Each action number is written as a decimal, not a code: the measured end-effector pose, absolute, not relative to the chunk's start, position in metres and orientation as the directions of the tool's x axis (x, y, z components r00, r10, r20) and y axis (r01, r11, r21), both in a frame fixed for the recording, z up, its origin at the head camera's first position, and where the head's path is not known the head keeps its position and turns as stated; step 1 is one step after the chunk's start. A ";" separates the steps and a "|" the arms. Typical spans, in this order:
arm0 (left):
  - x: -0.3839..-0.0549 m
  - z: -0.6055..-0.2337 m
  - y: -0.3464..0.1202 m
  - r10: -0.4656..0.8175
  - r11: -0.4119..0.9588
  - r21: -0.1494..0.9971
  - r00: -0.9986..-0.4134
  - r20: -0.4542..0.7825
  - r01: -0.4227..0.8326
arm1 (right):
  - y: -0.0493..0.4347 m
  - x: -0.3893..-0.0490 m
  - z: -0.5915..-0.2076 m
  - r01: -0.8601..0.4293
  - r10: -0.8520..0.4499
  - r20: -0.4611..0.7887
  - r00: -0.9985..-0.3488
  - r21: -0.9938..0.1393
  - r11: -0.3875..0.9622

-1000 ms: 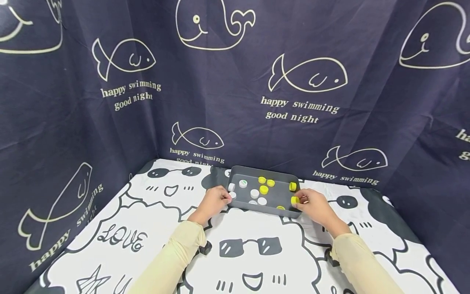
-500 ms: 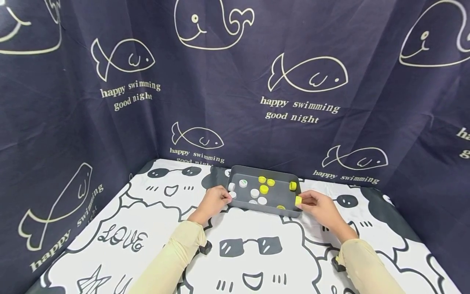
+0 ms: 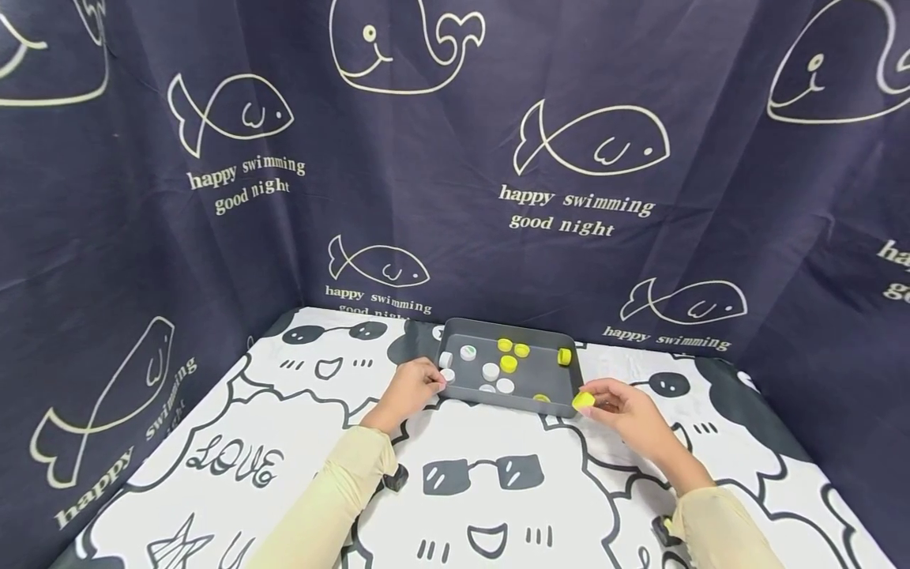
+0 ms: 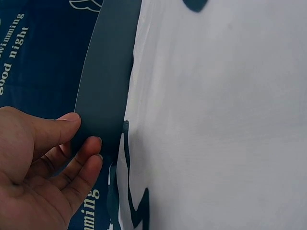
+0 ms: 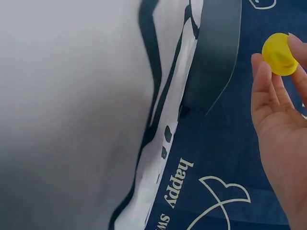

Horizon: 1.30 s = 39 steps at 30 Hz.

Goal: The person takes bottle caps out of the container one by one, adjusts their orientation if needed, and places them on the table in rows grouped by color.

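Note:
Just outside the right near corner of the dark grey tray [image 3: 462, 387], my right hand [image 3: 629, 417] pinches a yellow bottle cap [image 3: 584, 401] between thumb and fingers. The right wrist view shows this round yellow cap [image 5: 278, 55] held up beyond the tray's end. My left hand [image 3: 412, 386] grips the tray at its left near corner; in the left wrist view the thumb lies at the rim. Inside the tray, white caps [image 3: 490, 371] lie toward the left and yellow caps [image 3: 508, 364] from the middle to the right. One yellow cap [image 3: 565, 356] stands on edge by the right wall.
A white cloth [image 3: 483, 442] with black cartoon drawings covers the table. Dark blue curtains [image 3: 426, 174] with fish and whale prints hang behind and at both sides, close to the tray's far wall.
My right hand has lifted the yellow cap out of the tray's right near corner and drawn it over the rim, toward the right and nearer me. The left hand stays at its corner.

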<state>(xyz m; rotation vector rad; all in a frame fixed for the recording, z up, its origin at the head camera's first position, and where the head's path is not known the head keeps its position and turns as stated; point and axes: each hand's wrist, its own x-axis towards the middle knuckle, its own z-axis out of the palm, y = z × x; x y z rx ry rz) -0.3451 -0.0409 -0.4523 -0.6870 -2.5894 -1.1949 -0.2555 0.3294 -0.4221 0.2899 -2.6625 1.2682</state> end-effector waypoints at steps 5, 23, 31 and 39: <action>-0.345 -0.451 -0.043 0.321 0.568 0.662 -0.872 0.369 0.489 | 0.328 -0.245 -0.421 -0.239 -0.116 0.215 -0.970 -0.732 0.638; -0.345 -0.452 -0.042 0.315 0.581 0.668 -0.885 0.342 0.465 | 0.322 -0.231 -0.430 -0.248 -0.307 0.014 -0.951 -0.625 0.740; -0.344 -0.452 -0.041 0.324 0.579 0.671 -0.886 0.331 0.462 | 0.323 -0.226 -0.430 -0.277 -0.329 0.012 -0.944 -0.569 0.774; -0.345 -0.452 -0.041 0.324 0.578 0.671 -0.886 0.333 0.464 | 0.327 -0.226 -0.431 -0.307 -0.354 0.033 -0.935 -0.577 0.757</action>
